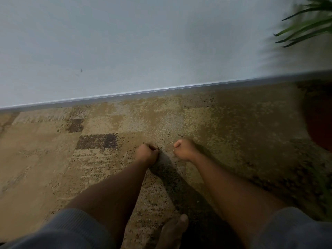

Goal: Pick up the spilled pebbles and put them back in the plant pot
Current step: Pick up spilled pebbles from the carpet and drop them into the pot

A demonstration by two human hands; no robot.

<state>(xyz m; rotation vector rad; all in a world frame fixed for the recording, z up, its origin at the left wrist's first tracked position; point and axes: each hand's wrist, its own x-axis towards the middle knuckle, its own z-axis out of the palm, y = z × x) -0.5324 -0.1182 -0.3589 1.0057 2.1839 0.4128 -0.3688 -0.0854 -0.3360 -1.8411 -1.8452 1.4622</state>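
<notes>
Carpet (45,159) under both arms; left hand (146,153) curled into a fist, right hand (184,150) likewise fisted just beside it (contents not visible), reddish pot (319,121) far right beneath blurred green leaves (305,27), no pebbles discernible.

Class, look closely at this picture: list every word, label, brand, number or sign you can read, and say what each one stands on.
There are none. The wall is plain, with only a small dark mark. The carpet shows only a blotchy pattern. The plant pot at the right edge is blurred and shows no label. The sleeves carry no print.
</notes>
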